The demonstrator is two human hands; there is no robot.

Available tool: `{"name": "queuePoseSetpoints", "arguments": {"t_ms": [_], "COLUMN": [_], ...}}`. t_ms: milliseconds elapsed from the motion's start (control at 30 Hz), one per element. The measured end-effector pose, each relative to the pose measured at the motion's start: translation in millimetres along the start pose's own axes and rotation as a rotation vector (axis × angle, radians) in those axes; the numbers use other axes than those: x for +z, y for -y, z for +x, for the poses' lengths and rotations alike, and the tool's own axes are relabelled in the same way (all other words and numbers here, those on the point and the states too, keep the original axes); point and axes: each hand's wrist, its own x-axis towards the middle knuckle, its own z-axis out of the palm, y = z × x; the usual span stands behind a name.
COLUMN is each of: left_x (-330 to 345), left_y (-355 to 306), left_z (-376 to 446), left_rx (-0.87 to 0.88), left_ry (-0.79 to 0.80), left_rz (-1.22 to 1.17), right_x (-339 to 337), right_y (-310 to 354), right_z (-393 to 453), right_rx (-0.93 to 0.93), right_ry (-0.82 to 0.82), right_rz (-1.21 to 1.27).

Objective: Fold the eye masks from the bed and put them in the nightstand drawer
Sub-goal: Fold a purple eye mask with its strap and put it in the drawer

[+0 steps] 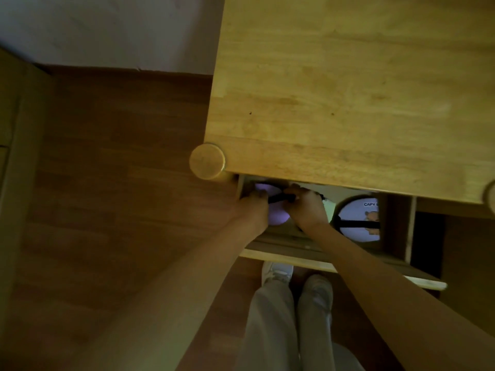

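The nightstand drawer [292, 257] is pulled out under the light wooden nightstand top [348, 89]. Both hands are inside its left part. My left hand [253, 212] and my right hand [305, 207] grip a folded lilac eye mask [277, 216] between them, fingers closed around its black strap. A second folded eye mask [356, 212], pale with a cartoon animal, the letters "CAPY" and a black strap across it, lies in the drawer's right part. Much of the lilac mask is hidden by my hands.
A round wooden post cap [207, 161] juts at the nightstand's front left corner. Brown wood floor [107, 183] spreads to the left, a white wall behind it. My legs and white shoes [277, 271] stand just before the drawer front.
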Motion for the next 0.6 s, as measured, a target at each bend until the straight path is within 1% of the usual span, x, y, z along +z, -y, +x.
{"name": "queuePoseSetpoints", "arguments": {"t_ms": [100, 167, 233, 367, 600], "left_x": [-10, -28, -52, -124, -257], "left_y": [-1, -5, -9, -27, -90], "left_z": [-14, -35, -61, -125, -263], "left_rx": [0.048, 0.069, 0.135, 0.268, 0.365], "left_ry": [-0.030, -0.012, -0.049, -0.228, -0.451], "left_rz": [0.066, 0.063, 0.048, 0.077, 0.033], "right_x": [-18, -36, -55, -109, -239], "right_y": [12, 25, 37, 73, 157], "right_z": [-19, -38, -60, -111, -220], "right_rx": [-0.068, -0.111, -0.162, -0.276, -0.453], "right_ry": [0.063, 0.086, 0.091, 0.047, -0.120], "right_rz": [-0.099, -0.145, -0.157, -0.141, -0.104]}}
